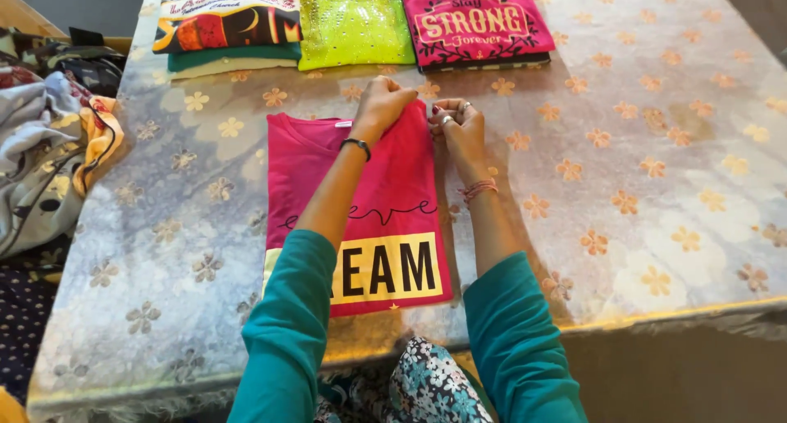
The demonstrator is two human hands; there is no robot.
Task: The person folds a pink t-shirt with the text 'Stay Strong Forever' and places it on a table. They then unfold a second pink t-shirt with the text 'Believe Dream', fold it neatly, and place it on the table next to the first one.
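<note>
Small white neck label (343,124) on pink shirt (folded).

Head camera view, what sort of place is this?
Probably a home clothes-folding spot: a pink T-shirt lies on the floral-covered table, folded tops line its far edge, and loose laundry is heaped alongside.

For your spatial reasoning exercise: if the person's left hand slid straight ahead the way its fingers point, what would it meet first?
Probably the lime-green sequinned top. The left hand rests on the pink T-shirt's top edge, pointing away across bare tablecloth; the exact heading is uncertain.
</note>
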